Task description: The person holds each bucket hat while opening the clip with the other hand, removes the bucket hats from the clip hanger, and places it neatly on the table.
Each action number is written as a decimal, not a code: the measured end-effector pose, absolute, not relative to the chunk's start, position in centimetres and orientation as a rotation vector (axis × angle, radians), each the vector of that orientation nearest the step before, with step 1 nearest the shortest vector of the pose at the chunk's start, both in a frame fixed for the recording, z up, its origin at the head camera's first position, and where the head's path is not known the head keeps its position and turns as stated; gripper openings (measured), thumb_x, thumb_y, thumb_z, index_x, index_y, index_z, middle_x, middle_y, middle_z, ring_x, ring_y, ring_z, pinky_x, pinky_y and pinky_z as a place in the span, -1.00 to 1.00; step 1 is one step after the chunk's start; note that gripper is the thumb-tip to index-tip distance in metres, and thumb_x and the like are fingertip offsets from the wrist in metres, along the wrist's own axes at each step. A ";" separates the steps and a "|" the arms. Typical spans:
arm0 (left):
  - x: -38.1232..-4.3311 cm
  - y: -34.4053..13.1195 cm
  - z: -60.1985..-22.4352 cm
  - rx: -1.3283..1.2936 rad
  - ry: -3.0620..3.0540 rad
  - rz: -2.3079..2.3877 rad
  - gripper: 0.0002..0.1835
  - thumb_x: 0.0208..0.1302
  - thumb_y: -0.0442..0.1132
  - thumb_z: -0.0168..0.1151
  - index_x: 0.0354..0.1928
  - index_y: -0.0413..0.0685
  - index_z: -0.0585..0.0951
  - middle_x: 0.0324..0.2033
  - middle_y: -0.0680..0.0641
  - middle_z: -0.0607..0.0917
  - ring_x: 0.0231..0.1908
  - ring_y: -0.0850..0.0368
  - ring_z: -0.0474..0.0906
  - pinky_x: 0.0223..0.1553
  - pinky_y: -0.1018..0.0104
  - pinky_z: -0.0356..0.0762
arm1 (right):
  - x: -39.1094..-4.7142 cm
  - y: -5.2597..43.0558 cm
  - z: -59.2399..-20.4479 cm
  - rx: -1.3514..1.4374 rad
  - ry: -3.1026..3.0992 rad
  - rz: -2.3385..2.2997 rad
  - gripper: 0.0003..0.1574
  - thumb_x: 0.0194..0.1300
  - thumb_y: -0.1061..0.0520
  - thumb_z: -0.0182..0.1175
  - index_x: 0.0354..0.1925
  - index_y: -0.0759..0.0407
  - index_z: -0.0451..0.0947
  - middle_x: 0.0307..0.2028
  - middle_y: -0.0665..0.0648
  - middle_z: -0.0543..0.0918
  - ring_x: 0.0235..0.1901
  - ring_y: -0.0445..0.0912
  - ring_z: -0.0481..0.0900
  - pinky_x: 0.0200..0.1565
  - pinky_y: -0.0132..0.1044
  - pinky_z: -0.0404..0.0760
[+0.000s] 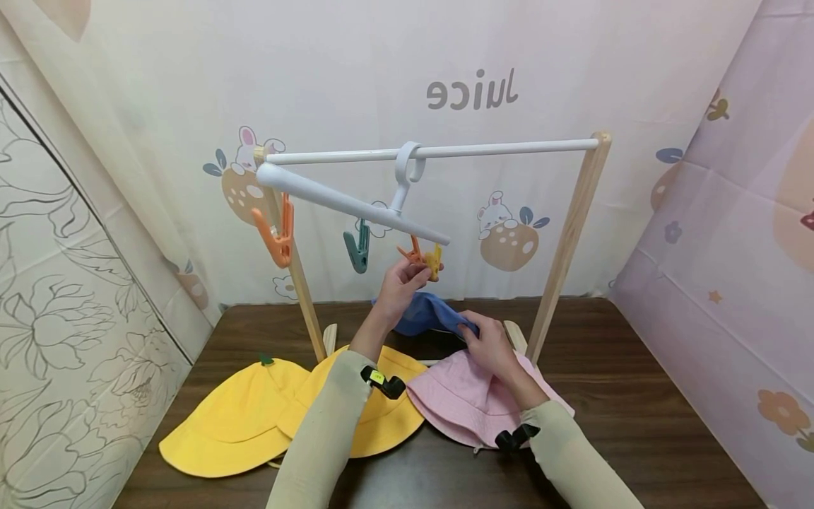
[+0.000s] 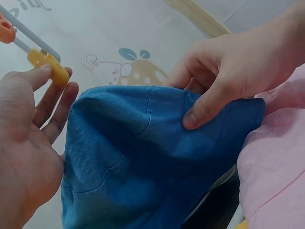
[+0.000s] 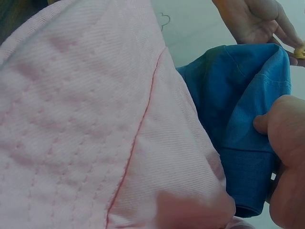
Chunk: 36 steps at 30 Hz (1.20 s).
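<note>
My left hand [image 1: 400,284] is raised to the low right end of the white hanger [image 1: 337,201]. Thumb and fingers pinch a yellow clothespin [image 2: 51,67] that hangs there. Below it, my right hand [image 1: 491,345] holds the blue hat [image 2: 128,143], thumb on the near side of the cloth and fingers behind. The blue hat's top reaches up beside the left palm, under the clothespin. Beneath the right wrist lies a pink bucket hat [image 1: 453,396], which fills much of the right wrist view.
The hanger hooks over the white rod [image 1: 509,148] of a wooden-legged rack and tilts. An orange clothespin [image 1: 278,237], a green clothespin [image 1: 358,247] and another orange clothespin [image 1: 413,249] hang from it. Two overlapping yellow hats [image 1: 229,417] lie on the dark wood table [image 1: 649,424].
</note>
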State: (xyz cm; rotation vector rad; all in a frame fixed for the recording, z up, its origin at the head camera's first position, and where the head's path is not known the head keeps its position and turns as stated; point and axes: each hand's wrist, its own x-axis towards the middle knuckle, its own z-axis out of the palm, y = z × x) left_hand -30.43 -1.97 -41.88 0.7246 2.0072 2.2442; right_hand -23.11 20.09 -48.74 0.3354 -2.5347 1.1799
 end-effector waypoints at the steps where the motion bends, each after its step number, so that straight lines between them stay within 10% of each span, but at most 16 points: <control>1: -30.4 -2.0 -41.9 0.733 1.995 2.245 -0.60 0.75 -0.32 0.15 0.47 -0.32 0.54 0.35 -0.43 0.74 0.03 0.33 0.74 0.56 -0.17 0.57 | -23.1 20.1 -48.7 0.335 -2.535 1.179 -0.75 0.56 0.31 0.32 0.05 0.09 0.84 -0.25 0.15 0.79 -0.26 -0.03 0.61 -0.15 -0.25 0.49; 13: -30.6 -2.0 -42.1 0.775 1.954 2.265 -0.59 0.66 -0.43 0.24 0.44 -0.33 0.54 0.29 -0.41 0.78 -0.03 0.32 0.78 0.38 0.26 0.71 | -23.1 20.1 -48.6 0.336 -2.533 1.164 -0.76 0.56 0.31 0.33 0.05 0.09 0.84 -0.21 0.16 0.82 -0.25 -0.02 0.62 -0.11 -0.20 0.52; 36: -30.3 -1.3 -41.3 0.835 2.019 2.265 -0.57 0.63 -0.47 0.26 0.44 -0.35 0.53 0.30 -0.52 0.73 -0.06 0.34 0.75 0.22 0.47 0.71 | -22.9 20.1 -48.9 0.329 -2.458 1.154 -0.77 0.52 0.33 0.35 0.01 0.11 0.85 -0.24 0.16 0.85 -0.30 -0.06 0.59 -0.15 -0.28 0.52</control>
